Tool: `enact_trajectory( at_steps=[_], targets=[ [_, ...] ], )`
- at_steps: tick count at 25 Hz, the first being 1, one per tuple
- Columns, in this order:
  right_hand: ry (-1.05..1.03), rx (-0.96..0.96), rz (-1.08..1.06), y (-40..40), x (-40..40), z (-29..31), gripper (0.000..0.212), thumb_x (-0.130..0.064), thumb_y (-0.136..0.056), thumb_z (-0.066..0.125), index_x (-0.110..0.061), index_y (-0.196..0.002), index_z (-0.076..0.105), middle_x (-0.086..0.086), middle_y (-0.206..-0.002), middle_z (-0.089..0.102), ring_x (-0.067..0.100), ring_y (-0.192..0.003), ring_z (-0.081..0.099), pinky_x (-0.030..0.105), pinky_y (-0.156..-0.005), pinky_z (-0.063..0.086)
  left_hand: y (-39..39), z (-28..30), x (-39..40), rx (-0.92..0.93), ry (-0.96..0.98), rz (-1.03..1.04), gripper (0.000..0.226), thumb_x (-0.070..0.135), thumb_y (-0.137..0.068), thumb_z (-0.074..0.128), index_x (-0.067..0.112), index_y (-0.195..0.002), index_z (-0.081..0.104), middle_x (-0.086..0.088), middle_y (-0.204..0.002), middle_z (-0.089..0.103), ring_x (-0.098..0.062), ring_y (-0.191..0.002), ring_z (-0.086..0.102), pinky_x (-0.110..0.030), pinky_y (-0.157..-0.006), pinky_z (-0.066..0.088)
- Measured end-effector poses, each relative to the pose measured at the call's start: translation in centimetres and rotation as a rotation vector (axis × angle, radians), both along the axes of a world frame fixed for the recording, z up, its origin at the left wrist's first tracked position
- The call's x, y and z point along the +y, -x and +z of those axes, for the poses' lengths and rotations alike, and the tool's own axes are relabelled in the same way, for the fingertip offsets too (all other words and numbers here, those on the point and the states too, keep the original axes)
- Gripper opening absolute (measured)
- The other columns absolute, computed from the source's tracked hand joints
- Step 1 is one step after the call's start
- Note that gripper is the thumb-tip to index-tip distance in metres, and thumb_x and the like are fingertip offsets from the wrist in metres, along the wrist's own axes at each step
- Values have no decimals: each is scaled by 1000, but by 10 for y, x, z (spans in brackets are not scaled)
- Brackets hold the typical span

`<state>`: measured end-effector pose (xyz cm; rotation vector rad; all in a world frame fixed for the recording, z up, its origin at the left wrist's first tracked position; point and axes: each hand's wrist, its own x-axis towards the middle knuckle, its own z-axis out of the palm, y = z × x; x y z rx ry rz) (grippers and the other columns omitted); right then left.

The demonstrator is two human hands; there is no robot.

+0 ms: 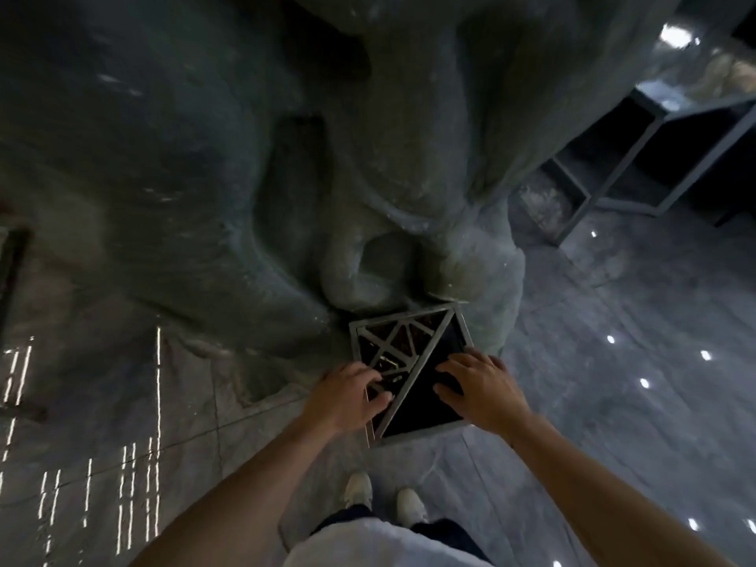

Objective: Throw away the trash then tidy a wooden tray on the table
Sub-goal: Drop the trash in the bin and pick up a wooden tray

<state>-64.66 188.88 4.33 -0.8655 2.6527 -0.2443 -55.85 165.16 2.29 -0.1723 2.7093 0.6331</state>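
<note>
A square trash bin point(403, 319) with a grey metal frame stands on the floor just ahead of my feet. A diagonal bar splits its top: the left half is a crossed lattice, the right half is dark. My left hand point(347, 396) lies on the lattice half, its fingers curled over the bars and its thumb on the diagonal bar. My right hand point(480, 388) rests flat on the dark half with its fingers spread and nothing in it. No loose trash shows in either hand. No wooden tray or table is in view.
A big grey rock-like sculpted pillar point(253, 190) rises right behind the bin. A dark open metal frame unit point(613, 157) stands at the back right. The polished grey floor point(613, 382) reflects ceiling lights. My white shoes point(384, 497) are just short of the bin.
</note>
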Motion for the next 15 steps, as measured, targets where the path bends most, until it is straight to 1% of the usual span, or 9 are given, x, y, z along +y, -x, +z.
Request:
enact_trajectory(
  at_steps=[1,3,5,7,10,12,15],
  targets=[
    [3,25,51,4,-3,12,47,-60,-89,37,-38,-129,50,-11,-142,49,18,-140,29,45,-110,28,-6,11,-7,13,24,-12,52,63,-88,42,30,-126,54,6,-134,51,-17,-124,48,-38,-99,41],
    [6,74,160,10,-14,37,53,-64,-88,32,-39,-132,48,-10,-149,42,20,-145,19,50,-116,21,-25,32,-22,59,66,26,59,69,-87,36,32,-130,50,7,-139,48,-17,-129,44,-39,-104,39],
    [12,106,244,14,-31,57,61,-69,-86,25,-39,-137,42,-9,-154,33,21,-148,10,52,-119,12,-47,50,-39,129,103,117,66,74,-84,31,34,-133,48,9,-142,46,-15,-133,41,-38,-110,35],
    [7,130,340,12,-57,73,65,-72,-85,21,-40,-139,37,-10,-156,28,21,-148,5,52,-120,7,-74,68,-54,218,176,234,72,78,-81,24,35,-134,48,10,-142,48,-14,-133,42,-36,-112,32],
    [40,175,480,-10,-108,88,69,-75,-82,16,-41,-139,34,-9,-155,28,21,-148,9,53,-119,8,-123,96,-75,305,272,403,73,79,-79,22,35,-131,51,7,-137,54,-16,-130,47,-37,-109,35],
    [75,203,579,-33,-145,93,66,-73,-85,20,-39,-141,32,-8,-154,31,21,-147,12,52,-118,13,-161,113,-89,336,318,515,74,77,-78,24,33,-129,54,5,-134,57,-18,-127,50,-37,-106,37],
    [141,248,726,-72,-201,97,61,-68,-88,27,-37,-141,34,-8,-154,33,19,-147,15,46,-118,17,-221,132,-109,323,397,669,71,74,-78,28,31,-128,56,5,-134,57,-19,-126,51,-34,-107,34]
  ],
)
